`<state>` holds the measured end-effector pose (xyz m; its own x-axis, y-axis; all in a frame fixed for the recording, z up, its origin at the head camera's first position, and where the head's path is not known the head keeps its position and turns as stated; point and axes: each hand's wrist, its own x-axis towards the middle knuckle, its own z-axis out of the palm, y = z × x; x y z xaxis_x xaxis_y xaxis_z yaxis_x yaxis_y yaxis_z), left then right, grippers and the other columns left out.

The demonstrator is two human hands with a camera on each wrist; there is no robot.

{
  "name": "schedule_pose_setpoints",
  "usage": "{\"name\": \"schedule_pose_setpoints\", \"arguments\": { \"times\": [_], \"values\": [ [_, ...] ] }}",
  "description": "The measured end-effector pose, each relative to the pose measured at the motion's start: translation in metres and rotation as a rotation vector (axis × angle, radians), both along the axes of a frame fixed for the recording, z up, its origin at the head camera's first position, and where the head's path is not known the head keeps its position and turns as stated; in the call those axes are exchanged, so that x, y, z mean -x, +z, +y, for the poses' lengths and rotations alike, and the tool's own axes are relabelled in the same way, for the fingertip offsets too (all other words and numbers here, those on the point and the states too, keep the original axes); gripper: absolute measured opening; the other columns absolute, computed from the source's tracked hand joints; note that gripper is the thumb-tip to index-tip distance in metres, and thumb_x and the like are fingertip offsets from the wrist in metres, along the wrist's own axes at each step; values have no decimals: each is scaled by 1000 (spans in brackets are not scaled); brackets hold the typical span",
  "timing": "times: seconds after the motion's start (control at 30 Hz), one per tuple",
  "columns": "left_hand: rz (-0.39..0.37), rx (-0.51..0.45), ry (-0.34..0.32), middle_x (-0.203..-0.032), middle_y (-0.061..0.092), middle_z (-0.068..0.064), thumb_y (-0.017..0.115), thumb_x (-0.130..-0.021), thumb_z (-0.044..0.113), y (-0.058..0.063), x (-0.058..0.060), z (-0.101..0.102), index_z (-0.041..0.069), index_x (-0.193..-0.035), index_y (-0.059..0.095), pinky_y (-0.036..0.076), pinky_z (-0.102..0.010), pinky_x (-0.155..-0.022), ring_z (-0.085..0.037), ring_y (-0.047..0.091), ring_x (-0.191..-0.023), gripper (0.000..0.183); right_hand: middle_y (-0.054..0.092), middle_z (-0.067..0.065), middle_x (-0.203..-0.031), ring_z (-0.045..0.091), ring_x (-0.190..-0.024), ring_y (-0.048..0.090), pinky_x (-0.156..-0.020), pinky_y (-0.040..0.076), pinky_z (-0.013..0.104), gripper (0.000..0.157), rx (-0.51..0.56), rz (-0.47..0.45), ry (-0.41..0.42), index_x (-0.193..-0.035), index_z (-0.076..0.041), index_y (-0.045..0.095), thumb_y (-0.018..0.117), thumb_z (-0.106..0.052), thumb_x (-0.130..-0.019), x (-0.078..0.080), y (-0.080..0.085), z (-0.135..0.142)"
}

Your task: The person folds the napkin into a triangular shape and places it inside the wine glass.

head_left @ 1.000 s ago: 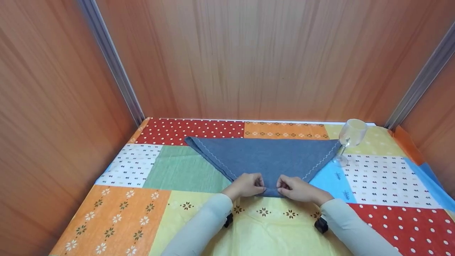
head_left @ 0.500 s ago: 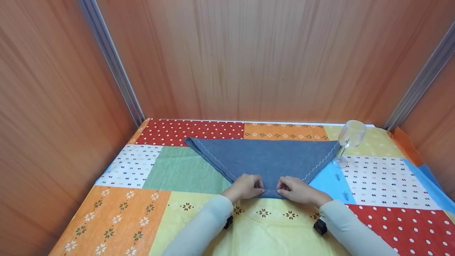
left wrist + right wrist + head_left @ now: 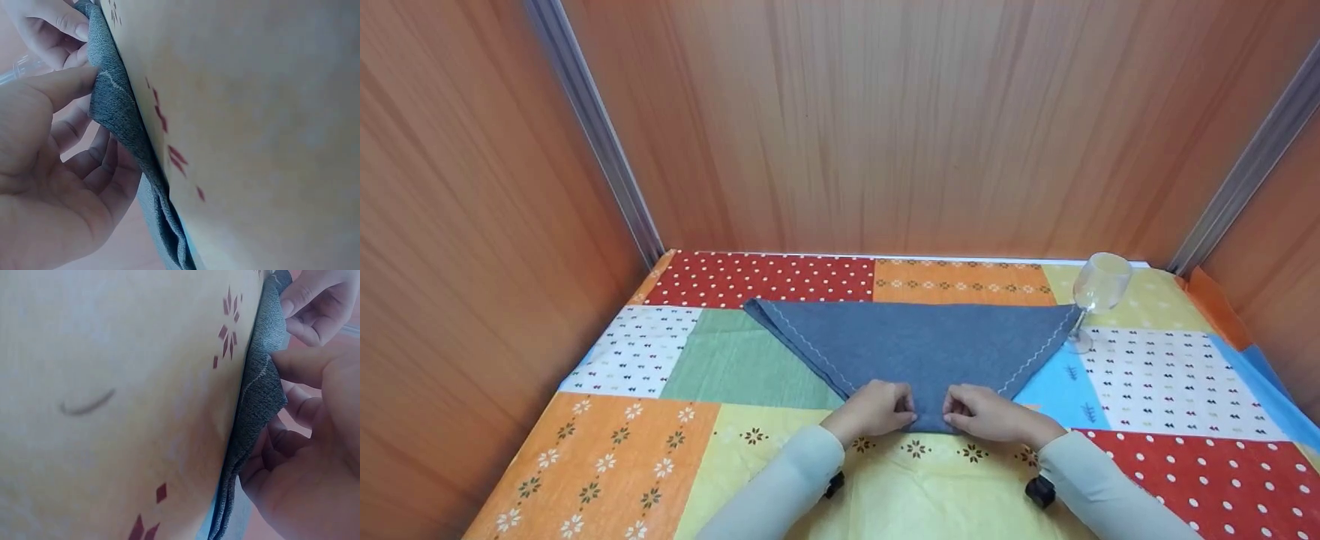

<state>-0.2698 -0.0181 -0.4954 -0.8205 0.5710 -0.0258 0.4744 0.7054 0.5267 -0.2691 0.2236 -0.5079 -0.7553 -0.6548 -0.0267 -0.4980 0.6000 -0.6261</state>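
While a patchwork tablecloth [image 3: 765,360] spreads beneath it, a blue-gray napkin [image 3: 915,349] lies folded; a clear wine glass [image 3: 1102,285] stands upright beside the napkin's far right corner, and the left hand [image 3: 876,409] and right hand [image 3: 988,412] pinch the napkin's near edge.

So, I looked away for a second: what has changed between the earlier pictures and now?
The grey cloth has slid slightly toward the person, along with the left hand and right hand, both pinching its near edge as before. The glass stayed where it was, upright.
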Motion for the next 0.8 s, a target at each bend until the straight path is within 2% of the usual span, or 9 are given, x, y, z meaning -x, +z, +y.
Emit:
{"name": "schedule_pose_setpoints", "arguments": {
  "times": [0.13, 0.27, 0.4, 0.5, 0.57, 0.63, 0.7, 0.8],
  "values": [
    [11, 10, -16, -73, 59, 10, 71, -95, 19, 0, -4, -1, 16, -88, 65, 45, -22, -59, -5, 52, -63, 9, 54, -6, -85, 10, -74, 50, -66, 44, 30, 6, -5, -12, 8, -97, -16, 60, 58, -16, -103, -3, 1, -1],
    [70, 50, -54, -77, 61, 8, 70, -95, 19, 0, -6, -3, 15, -91, 66, 46, -21, -61, -4, 53, -65, 7, 54, -6, -86, 11, -75, 50, -67, 45, 30, 6, -2, -19, 8, -97, -16, 60, 58, -16, -103, -5, 2, -2],
    [205, 98, -136, -87, 67, 5, 73, -93, 17, 1, -7, -5, 13, -96, 73, 50, -19, -69, -5, 60, -75, 5, 55, -6, -86, 11, -74, 51, -66, 44, 30, 6, -2, -32, 1, -97, -16, 60, 57, -18, -103, -5, 1, -1],
    [349, 138, -207, -92, 71, 7, 76, -91, 18, 2, -8, -7, 17, -98, 79, 52, -19, -76, -5, 63, -85, 7, 55, -6, -87, 11, -74, 51, -66, 45, 30, 7, 1, -35, -3, -98, -17, 60, 58, -19, -103, -5, 1, -1],
    [437, 168, -247, -92, 72, 10, 77, -90, 18, 3, -9, -8, 20, -95, 81, 52, -19, -78, -6, 64, -87, 7, 56, -5, -87, 11, -74, 51, -65, 45, 30, 7, 8, -41, -2, -98, -16, 60, 58, -19, -103, -5, 1, -1],
    [493, 196, -277, -90, 73, 11, 77, -91, 18, 3, -9, -9, 23, -92, 82, 53, -20, -77, -6, 65, -86, 7, 56, -5, -87, 11, -74, 51, -65, 45, 30, 7, 12, -51, -3, -98, -16, 61, 58, -19, -103, -6, 2, 0],
    [500, 210, -291, -89, 74, 12, 76, -91, 18, 3, -10, -10, 23, -92, 82, 53, -20, -75, -6, 66, -83, 8, 57, -5, -88, 12, -73, 52, -65, 45, 31, 8, 15, -65, -1, -99, -15, 61, 57, -20, -104, -6, 3, 0],
    [451, 202, -292, -91, 74, 11, 76, -92, 19, 3, -10, -12, 22, -96, 82, 53, -19, -75, -6, 68, -83, 8, 57, -4, -90, 12, -76, 53, -66, 46, 31, 8, 21, -89, 8, -102, -13, 60, 57, -20, -104, -5, 4, 0]
  ]
}}
